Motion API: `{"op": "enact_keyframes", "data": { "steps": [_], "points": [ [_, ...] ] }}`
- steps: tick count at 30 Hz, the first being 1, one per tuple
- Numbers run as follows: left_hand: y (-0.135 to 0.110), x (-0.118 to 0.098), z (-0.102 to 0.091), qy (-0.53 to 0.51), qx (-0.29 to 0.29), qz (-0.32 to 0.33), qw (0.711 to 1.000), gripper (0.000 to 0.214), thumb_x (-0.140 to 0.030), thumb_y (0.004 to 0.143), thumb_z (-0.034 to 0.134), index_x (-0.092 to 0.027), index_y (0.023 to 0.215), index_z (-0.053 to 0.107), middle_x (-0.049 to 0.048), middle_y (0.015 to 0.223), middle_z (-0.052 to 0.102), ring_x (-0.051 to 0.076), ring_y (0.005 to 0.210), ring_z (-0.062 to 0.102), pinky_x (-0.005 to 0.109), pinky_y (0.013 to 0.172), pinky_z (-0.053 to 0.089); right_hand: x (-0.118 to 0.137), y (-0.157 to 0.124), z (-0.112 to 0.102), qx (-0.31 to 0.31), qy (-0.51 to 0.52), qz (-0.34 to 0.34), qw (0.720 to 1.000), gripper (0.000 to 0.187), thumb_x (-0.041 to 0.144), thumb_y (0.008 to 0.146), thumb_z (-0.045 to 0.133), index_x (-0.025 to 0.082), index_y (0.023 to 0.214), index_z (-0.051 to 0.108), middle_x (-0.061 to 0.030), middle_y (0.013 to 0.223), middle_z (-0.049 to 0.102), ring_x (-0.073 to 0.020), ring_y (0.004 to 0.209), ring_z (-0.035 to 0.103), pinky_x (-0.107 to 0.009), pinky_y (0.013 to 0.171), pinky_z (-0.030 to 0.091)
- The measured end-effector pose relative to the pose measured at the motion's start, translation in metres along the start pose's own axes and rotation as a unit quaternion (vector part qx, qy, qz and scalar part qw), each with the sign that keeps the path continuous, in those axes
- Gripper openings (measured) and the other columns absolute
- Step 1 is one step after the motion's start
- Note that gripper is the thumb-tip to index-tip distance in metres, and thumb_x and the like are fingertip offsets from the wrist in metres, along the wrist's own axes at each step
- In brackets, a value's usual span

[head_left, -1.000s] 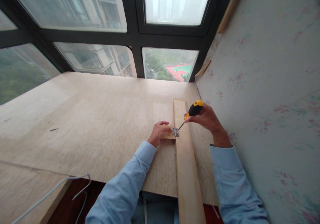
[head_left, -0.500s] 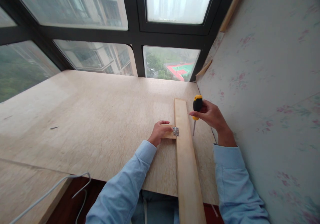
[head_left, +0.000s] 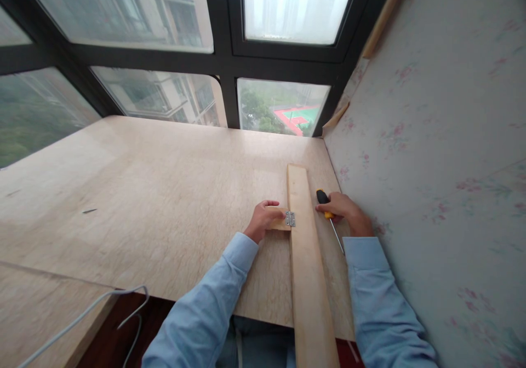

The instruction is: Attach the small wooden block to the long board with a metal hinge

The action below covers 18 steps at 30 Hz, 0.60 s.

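Observation:
A long wooden board (head_left: 308, 258) lies on the stone-patterned ledge, its near end reaching past the front edge. A small metal hinge (head_left: 290, 218) joins its left side to a short wooden piece (head_left: 278, 224). My left hand (head_left: 262, 219) is closed around that short piece, thumb close to the hinge. To the right of the board, my right hand (head_left: 341, 209) grips a screwdriver (head_left: 324, 201) with a black and yellow handle. Its thin shaft slants down toward my right sleeve, apart from the board and hinge.
The ledge (head_left: 164, 203) runs to dark-framed windows (head_left: 224, 61). A floral-papered wall (head_left: 431, 165) stands close on the right. A small dark sliver (head_left: 89, 211) lies at left, and a white cable (head_left: 82, 316) loops over the front left edge.
My right hand has come down toward the ledge, and the screwdriver has swung from near upright to a slant with its tip toward me. My left hand stays on the short piece.

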<state>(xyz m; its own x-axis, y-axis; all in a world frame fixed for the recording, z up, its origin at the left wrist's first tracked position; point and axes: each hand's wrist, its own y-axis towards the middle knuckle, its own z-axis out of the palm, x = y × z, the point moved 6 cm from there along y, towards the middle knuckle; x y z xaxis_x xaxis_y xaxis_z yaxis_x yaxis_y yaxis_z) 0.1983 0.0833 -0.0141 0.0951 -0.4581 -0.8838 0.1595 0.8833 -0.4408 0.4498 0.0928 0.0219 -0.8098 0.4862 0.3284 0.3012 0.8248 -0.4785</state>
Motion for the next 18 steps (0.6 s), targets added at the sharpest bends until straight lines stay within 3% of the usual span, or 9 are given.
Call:
{"op": "enact_keyframes", "data": {
  "steps": [5, 9, 18],
  "points": [
    [-0.0015, 0.0002, 0.0, -0.017, 0.001, -0.007, 1.0, 0.058, -0.009, 0.048, 0.082, -0.011, 0.102, 0.059, 0.0054, 0.071, 0.065, 0.016, 0.057, 0.061, 0.025, 0.053, 0.043, 0.0007, 0.0037, 0.0021, -0.007, -0.007, -0.005, 1.0, 0.028, 0.034, 0.073, 0.074, 0.01, 0.082, 0.064, -0.011, 0.073, 0.072, -0.0153, 0.043, 0.063, -0.023, 0.039, 0.048],
    [-0.0029, -0.0005, 0.0001, -0.029, 0.005, -0.007, 1.0, 0.061, -0.01, 0.047, 0.084, -0.011, 0.102, 0.059, 0.0048, 0.071, 0.065, 0.016, 0.057, 0.06, 0.026, 0.055, 0.045, -0.0014, 0.0053, 0.0053, 0.008, 0.01, 0.001, 1.0, 0.032, 0.036, 0.072, 0.075, 0.01, 0.085, 0.063, -0.0085, 0.068, 0.07, -0.0152, 0.044, 0.062, -0.023, 0.039, 0.048],
    [0.0016, 0.0047, 0.0013, -0.039, 0.017, -0.012, 0.999, 0.058, -0.005, 0.048, 0.079, -0.01, 0.102, 0.058, 0.0052, 0.072, 0.066, 0.016, 0.057, 0.061, 0.026, 0.054, 0.046, -0.0044, 0.0075, 0.0032, -0.027, -0.002, -0.038, 0.999, 0.037, 0.04, 0.069, 0.076, 0.012, 0.088, 0.061, -0.0043, 0.07, 0.067, -0.0146, 0.053, 0.062, -0.02, 0.04, 0.043]
  ]
}}
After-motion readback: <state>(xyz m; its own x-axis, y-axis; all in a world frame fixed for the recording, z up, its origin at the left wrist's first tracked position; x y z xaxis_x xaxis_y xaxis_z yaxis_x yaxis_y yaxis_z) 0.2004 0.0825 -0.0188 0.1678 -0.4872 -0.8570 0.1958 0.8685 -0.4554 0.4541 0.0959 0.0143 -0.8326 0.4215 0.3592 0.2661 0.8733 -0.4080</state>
